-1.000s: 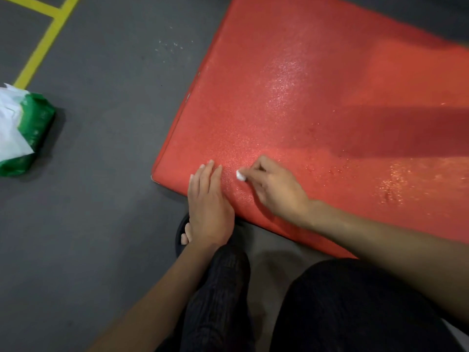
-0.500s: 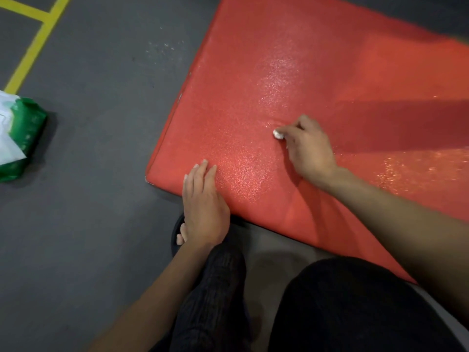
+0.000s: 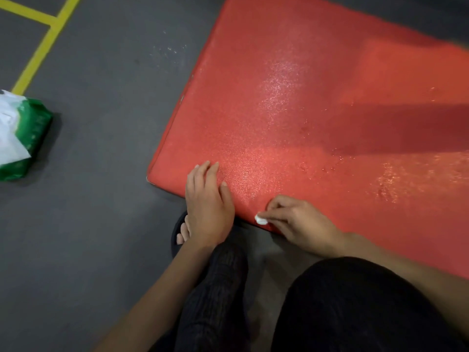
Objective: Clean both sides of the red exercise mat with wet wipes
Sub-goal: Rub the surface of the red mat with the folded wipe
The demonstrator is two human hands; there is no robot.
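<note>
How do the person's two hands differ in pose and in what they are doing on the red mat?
The left hand lies flat with fingers extended, holding nothing; the right hand curls its fingers and pinches a small white wipe. The left hand sits nearer the mat's corner, the right hand further along its near edge. Both touch the mat.

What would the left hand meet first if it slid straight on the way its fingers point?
Only more red mat: the left hand lies flat near the corner, fingers pointing up the mat. The way looks free as far as the picture shows.
</note>
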